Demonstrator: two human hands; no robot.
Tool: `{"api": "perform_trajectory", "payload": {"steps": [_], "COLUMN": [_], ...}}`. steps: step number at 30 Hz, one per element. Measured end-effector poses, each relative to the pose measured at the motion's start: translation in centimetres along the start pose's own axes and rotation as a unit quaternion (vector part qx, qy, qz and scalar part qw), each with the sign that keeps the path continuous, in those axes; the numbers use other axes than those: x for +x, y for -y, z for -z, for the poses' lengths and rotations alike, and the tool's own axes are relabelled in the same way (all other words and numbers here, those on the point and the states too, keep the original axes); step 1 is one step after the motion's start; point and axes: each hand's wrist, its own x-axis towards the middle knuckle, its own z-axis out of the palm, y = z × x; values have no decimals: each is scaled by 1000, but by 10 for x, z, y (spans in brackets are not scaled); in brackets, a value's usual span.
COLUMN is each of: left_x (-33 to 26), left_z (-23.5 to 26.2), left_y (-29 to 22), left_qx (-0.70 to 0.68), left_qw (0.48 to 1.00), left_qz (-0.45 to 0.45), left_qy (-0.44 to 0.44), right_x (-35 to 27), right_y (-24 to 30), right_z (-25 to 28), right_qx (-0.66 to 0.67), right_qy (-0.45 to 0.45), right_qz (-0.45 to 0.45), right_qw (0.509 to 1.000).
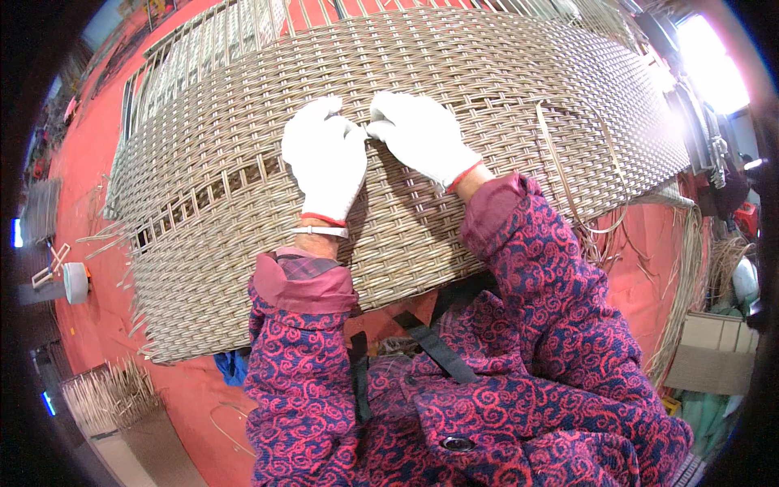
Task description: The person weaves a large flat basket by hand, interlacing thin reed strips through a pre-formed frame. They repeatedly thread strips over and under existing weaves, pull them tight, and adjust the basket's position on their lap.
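Observation:
A wide brown wicker panel (454,227) lies spread in front of me, woven from flat strands. Across its left half runs a gap (219,188) in the weave, where bare cross strands show. My left hand (326,158), in a white glove with a red cuff, rests at the right end of this gap with its fingers curled closed. Close beside it, my right hand (423,136), gloved alike, is closed too, thumb and fingertips pressed together. The fingertips of both hands nearly meet, and what they pinch is hidden. A loose strand (552,150) loops over the panel right of my right hand.
Red sheeting (89,191) covers the floor around the panel. Loose strands (686,268) hang in a bundle at the right, near a cardboard box (714,353). A bundle of cut strands (114,395) lies at lower left. Frayed ends stick out from the panel's left edge.

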Motion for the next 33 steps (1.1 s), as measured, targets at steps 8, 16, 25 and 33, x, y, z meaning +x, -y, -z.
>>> {"api": "perform_trajectory", "payload": {"steps": [8,16,25,33], "left_x": [-23,-78,-72,-56], "left_z": [21,154,201,147], "left_y": [12,96,36,22], "left_qx": [-9,7,-304,-152], "left_qw": [994,969,880,977], "left_qz": [86,220,353,129], "left_qy": [-60,-113,-91,-70], "right_x": [-42,-34,23,-4], "right_y": [2,11,77,64], "right_z": [-11,2,-28,32], "right_qx": [-10,-76,27,340], "right_qy": [-209,-201,-21,55], "right_qz": [107,135,209,-108], "right_qw": [972,967,977,933]}}
